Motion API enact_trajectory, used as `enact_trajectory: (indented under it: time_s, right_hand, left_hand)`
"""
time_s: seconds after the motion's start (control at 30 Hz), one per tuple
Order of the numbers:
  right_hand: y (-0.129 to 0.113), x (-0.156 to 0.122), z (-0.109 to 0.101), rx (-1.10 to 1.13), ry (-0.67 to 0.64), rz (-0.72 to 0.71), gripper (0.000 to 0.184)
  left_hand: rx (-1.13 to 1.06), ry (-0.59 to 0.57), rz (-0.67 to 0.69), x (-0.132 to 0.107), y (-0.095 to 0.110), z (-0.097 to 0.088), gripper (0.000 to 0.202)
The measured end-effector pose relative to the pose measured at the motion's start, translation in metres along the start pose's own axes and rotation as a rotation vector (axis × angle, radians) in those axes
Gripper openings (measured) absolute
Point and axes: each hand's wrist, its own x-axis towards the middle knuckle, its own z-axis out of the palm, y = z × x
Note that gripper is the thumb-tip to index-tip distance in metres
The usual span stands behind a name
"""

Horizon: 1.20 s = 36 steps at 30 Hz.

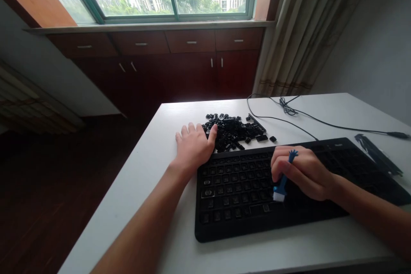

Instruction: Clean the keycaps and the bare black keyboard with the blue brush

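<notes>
A black keyboard (pixel 231 227) with its keycaps off lies on the white table, its bare key sockets showing. My right hand (pixel 305 171) is closed around a small blue brush (pixel 281 187) over the middle of the keyboard. The white bristles point down at the lower key rows; whether they touch is hard to tell. Beyond the keyboard's far left corner my left hand (pixel 194 145) rests with fingers spread, its thumb against a heap of loose black keycaps (pixel 233 130). Nothing shows in its grasp.
A black cable (pixel 289 109) runs from the keyboard's back edge across the table (pixel 138 184). To the right of the keyboard lies a dark strip in clear wrapping (pixel 379 154). Dark red cabinets (pixel 180 72) stand beyond the table under a window.
</notes>
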Motion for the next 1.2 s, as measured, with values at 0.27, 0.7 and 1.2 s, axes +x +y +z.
enact_trajectory:
  time_s: [0.27, 0.7, 1.2]
  right_hand:
    - [0.006, 0.002, -0.011, -0.220, 0.203, -0.012, 0.032]
    - [0.003, 0.000, -0.002, -0.062, 0.064, -0.125, 0.029]
    - [0.005, -0.007, 0.000, 0.071, 0.126, -0.107, 0.038]
  left_hand:
    - [-0.013, 0.017, -0.006, 0.000, -0.002, 0.002, 0.093]
    - [0.033, -0.009, 0.005, 0.000, -0.003, 0.001, 0.090]
    - [0.052, 0.005, 0.031, 0.008, -0.013, 0.013, 0.095]
